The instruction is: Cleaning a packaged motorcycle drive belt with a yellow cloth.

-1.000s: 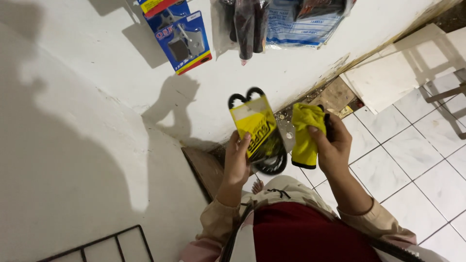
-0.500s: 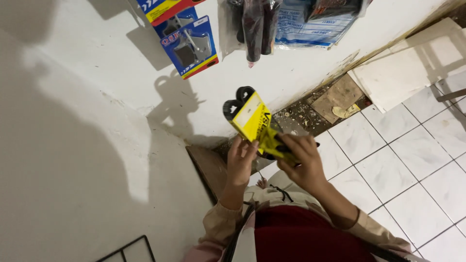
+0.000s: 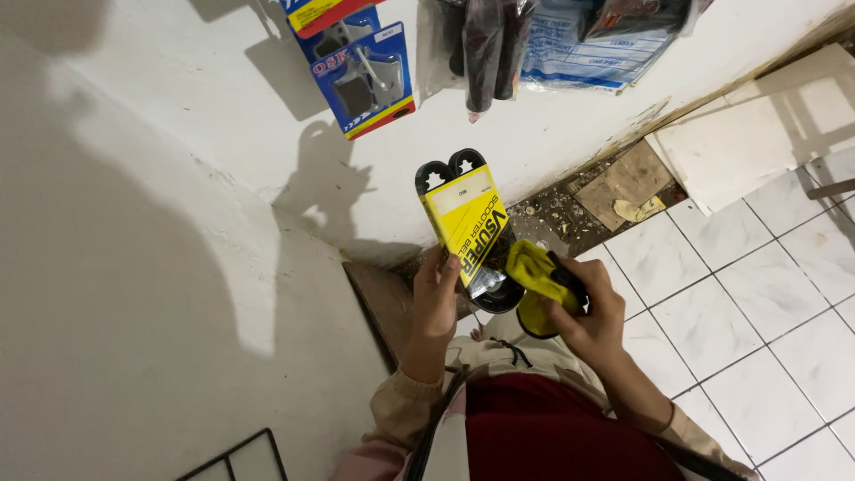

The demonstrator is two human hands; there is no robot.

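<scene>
At the bottom left a corner of a black wire rack [image 3: 233, 456] shows against the white wall [image 3: 134, 267]. Higher on that wall, near its top edge, hangs a blue pack of parts [image 3: 365, 78], and to its right a clear bag with dark things [image 3: 485, 44] and a larger plastic bag [image 3: 597, 44].

The left hand [image 3: 436, 298] is closed around the lower end of a black belt in a yellow card sleeve [image 3: 468, 227], thumb on the front of the sleeve, holding it tilted with its looped end up toward the wall. The right hand [image 3: 592, 312] is clamped on a yellow cloth [image 3: 534, 276], which is pressed against the lower end of the belt, just beside the left hand. The two hands are close together, apart only by the belt's width.

Further right, where the wall meets the white tiled floor [image 3: 757, 303], lies a strip of rubble with a scrap of cardboard [image 3: 628, 183] and a loose white tile [image 3: 739, 147] beside it.
</scene>
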